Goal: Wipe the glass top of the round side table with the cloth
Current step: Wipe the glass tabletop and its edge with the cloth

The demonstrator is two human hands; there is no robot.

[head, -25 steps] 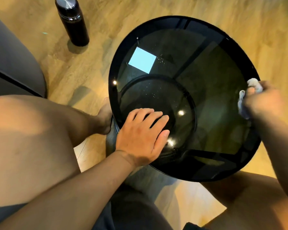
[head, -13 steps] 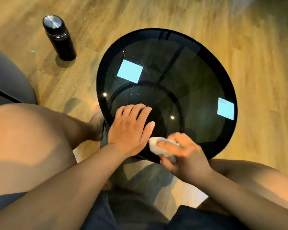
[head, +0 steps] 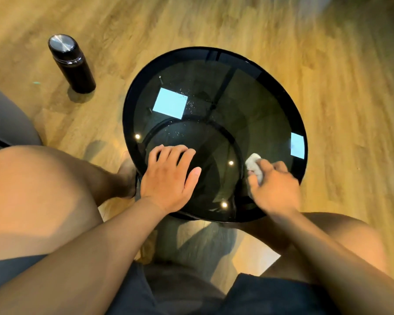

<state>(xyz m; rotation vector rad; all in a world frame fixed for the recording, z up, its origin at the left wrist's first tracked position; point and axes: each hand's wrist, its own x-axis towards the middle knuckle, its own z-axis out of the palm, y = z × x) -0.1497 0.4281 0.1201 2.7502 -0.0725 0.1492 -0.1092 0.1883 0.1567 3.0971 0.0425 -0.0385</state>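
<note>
on the near right of the glass top (head: 248, 114), the pale cloth (head: 255, 165) is sitting bunched in the right hand (head: 275, 189), which is curling round it. it's looking soft and light, best pressed from above; the glass is looking slick and breakable. the left hand (head: 168, 178) is lying flat and uncurled on the pane. most of the cloth is hiding under that blurred right hand.

The left hand (head: 171, 178) lies flat, fingers spread, on the near part of the round side table's dark glass top (head: 255, 110). The right hand (head: 274, 187) grips a bunched pale cloth (head: 254, 165) against the glass near the right rim. A black flask (head: 72, 63) stands upright on the wooden floor (head: 350, 87), well apart.
</note>
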